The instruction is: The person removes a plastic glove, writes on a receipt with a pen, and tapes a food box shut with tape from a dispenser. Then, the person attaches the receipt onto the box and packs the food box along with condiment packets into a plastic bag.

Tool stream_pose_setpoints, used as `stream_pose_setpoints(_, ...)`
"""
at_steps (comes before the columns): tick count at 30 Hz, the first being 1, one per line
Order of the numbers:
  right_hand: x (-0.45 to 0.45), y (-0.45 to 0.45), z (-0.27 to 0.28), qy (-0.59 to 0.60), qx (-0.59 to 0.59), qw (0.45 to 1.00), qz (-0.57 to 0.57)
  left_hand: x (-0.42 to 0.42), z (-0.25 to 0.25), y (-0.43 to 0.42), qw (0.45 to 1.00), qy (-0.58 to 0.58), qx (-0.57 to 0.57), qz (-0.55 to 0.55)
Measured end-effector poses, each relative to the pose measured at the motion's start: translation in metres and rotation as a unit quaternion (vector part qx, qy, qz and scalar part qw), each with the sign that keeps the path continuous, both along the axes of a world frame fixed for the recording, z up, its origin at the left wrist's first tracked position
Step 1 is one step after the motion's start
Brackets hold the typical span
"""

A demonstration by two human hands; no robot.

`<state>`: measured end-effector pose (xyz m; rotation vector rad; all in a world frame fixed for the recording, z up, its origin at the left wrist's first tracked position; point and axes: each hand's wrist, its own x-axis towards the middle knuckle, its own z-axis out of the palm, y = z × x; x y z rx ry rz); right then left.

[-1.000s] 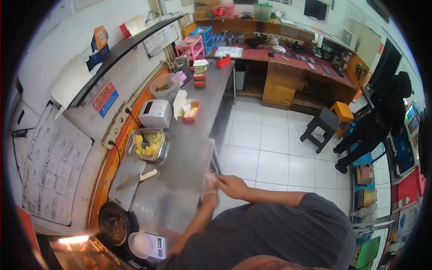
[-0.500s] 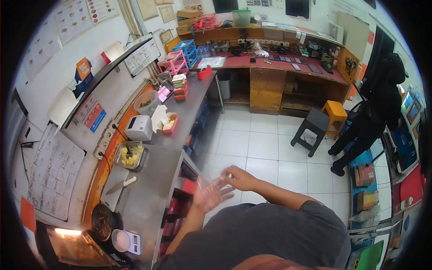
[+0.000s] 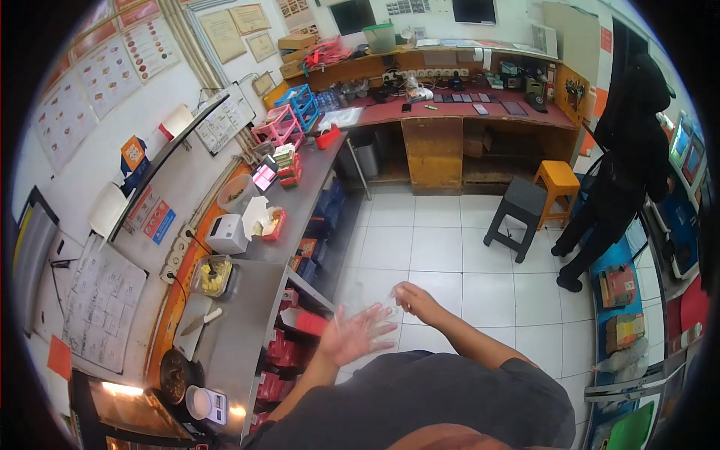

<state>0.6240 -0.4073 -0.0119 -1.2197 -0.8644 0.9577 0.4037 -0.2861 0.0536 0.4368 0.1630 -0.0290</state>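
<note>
My left hand point(image 3: 354, 334) is spread with its palm up, to the right of the steel counter point(image 3: 244, 300). A thin clear plastic glove point(image 3: 360, 300), partly hard to make out, shows around its fingers. Just to the right, my right hand point(image 3: 414, 298) has its fingers pinched on the clear plastic. On the counter are a container of yellow food point(image 3: 213, 277), a knife point(image 3: 201, 322) on a white board, and a scale point(image 3: 216, 407) with a round bowl. Farther up stands an open food box point(image 3: 271, 223).
A person in black point(image 3: 626, 157) stands at the right. A black stool point(image 3: 517, 217) and an orange stool point(image 3: 556, 187) are on the tiled floor. Red boxes point(image 3: 277, 352) sit under the counter. A red-topped desk point(image 3: 450, 109) runs along the back.
The view has turned and moved away from the counter. My left hand has opened out from where both hands were together, and my right hand has drawn off to the right with the plastic.
</note>
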Motion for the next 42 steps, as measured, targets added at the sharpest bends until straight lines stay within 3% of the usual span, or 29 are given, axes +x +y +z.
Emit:
stream_pose_setpoints(4,-0.007,-0.021,-0.005,-0.074,-0.078,0.989,0.104,0.019,-0.018,-0.003,0.999,-0.003,-0.047,0.009)
stream_pose_setpoints(6,-0.01,-0.026,-0.013,0.041,-0.113,0.986,0.118,0.02,-0.028,-0.003,0.999,-0.003,-0.051,-0.009)
stream_pose_setpoints(8,-0.006,-0.024,-0.025,0.03,-0.112,0.984,0.137,0.021,-0.029,-0.002,0.997,0.009,-0.073,0.023)
stream_pose_setpoints(11,-0.007,-0.015,-0.027,0.107,-0.105,0.976,0.158,0.013,-0.027,-0.002,0.995,0.04,-0.077,0.05)
stream_pose_setpoints(18,-0.005,0.005,-0.028,0.104,-0.087,0.986,0.091,-0.031,-0.015,0.009,0.99,0.023,-0.099,0.099)
stream_pose_setpoints(23,-0.005,0.025,-0.014,0.038,-0.112,0.991,0.063,-0.047,-0.009,0.024,0.979,-0.005,-0.098,0.176)
stream_pose_setpoints(24,-0.011,0.029,-0.014,0.073,-0.093,0.991,0.061,-0.049,-0.01,0.024,0.977,0.014,-0.119,0.175)
stream_pose_setpoints(26,-0.022,0.031,-0.009,0.086,-0.112,0.987,0.077,-0.047,-0.01,0.027,0.972,-0.036,-0.069,0.22)
stream_pose_setpoints(28,-0.035,0.038,-0.004,0.088,-0.11,0.976,0.168,-0.044,-0.009,0.026,0.971,-0.031,-0.076,0.226)
stream_pose_setpoints(32,-0.043,0.048,-0.015,0.066,-0.11,0.965,0.229,-0.035,-0.01,0.024,0.967,-0.009,-0.07,0.247)
stream_pose_setpoints(37,-0.022,0.055,-0.026,0.182,-0.1,0.97,0.124,-0.047,-0.009,0.026,0.96,0.011,-0.049,0.274)
stream_pose_setpoints(42,-0.009,0.051,-0.024,0.185,-0.09,0.978,0.039,-0.069,-0.016,0.021,0.954,0.042,0.019,0.295)
